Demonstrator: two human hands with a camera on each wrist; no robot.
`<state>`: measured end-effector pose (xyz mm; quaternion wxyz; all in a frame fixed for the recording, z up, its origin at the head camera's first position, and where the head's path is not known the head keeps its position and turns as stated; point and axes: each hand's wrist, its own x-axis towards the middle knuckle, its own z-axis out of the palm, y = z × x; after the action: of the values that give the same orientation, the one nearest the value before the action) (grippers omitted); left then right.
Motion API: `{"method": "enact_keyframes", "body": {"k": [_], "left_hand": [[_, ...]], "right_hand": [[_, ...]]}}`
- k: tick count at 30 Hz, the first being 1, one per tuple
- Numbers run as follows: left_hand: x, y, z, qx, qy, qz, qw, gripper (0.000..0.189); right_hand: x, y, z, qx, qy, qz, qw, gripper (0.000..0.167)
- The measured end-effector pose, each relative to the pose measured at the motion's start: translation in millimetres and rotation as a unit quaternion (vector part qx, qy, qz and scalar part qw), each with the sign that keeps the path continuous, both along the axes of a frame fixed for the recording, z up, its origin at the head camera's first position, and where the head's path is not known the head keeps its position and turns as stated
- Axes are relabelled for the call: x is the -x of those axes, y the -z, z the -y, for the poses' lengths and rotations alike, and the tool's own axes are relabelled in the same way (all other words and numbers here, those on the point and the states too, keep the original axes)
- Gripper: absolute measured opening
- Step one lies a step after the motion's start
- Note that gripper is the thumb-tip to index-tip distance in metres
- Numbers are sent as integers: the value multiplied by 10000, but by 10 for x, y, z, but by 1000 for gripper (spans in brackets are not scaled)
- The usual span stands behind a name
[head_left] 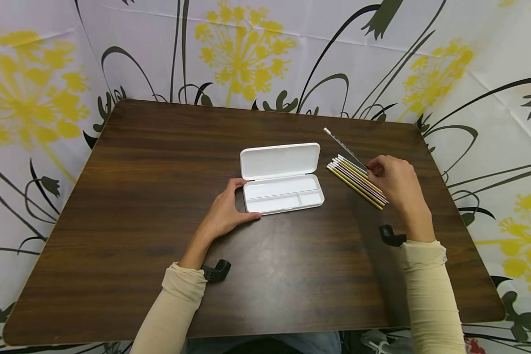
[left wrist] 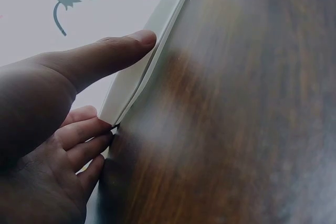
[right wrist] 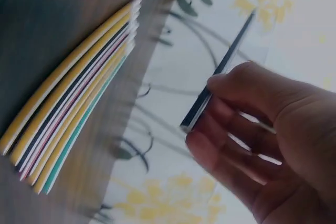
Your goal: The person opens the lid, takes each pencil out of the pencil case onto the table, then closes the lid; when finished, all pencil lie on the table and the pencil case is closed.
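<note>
A white pencil case point(head_left: 280, 162) lies with its lid raised, and its divided tray holds nothing. My left hand point(head_left: 223, 211) grips the case's left end, thumb on the near edge and fingers at the back corner. In the left wrist view the thumb presses the side of the case point(left wrist: 131, 82). With thumb and fingertips my right hand point(head_left: 396, 182) pinches a dark, silvery pencil point(head_left: 342, 145), raised at a slant with its white end pointing away. Beneath and left of that hand lies a row of several pencils point(head_left: 356, 182), yellow, black, pink and green point(right wrist: 79, 124).
The brown wooden table point(head_left: 159, 172) has rounded corners. A flower-printed cloth point(head_left: 150, 49) hangs behind it and along both sides. Black wrist cameras are strapped to both wrists.
</note>
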<state>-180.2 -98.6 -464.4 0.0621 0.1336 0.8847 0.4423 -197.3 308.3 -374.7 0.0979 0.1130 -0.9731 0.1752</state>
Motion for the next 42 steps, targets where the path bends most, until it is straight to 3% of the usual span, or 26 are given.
{"method": "enact_keyframes", "body": {"k": [3, 16, 30, 34, 38, 42], "left_hand": [[-3, 1, 11, 10, 0, -21, 10000, 92], [-11, 15, 28, 0, -11, 15, 10000, 93], [14, 14, 1, -8, 31, -22, 10000, 92], [28, 13, -3, -17, 68, -36, 10000, 92], [32, 7, 0, -42, 61, -40, 10000, 92], [18, 24, -10, 6, 46, 18, 10000, 93]], "right_hand": [[-67, 53, -101, 7, 215, 243, 9995, 11], [-296, 535, -113, -218, -45, 656, 9976, 7], [-363, 593, -171, -379, 223, 725, 9964, 5], [-345, 577, -177, -345, 247, 509, 9978, 7], [-220, 502, -21, -300, -54, 116, 9995, 8], [-23, 464, 355, -194, -974, -123, 9950, 8]]}}
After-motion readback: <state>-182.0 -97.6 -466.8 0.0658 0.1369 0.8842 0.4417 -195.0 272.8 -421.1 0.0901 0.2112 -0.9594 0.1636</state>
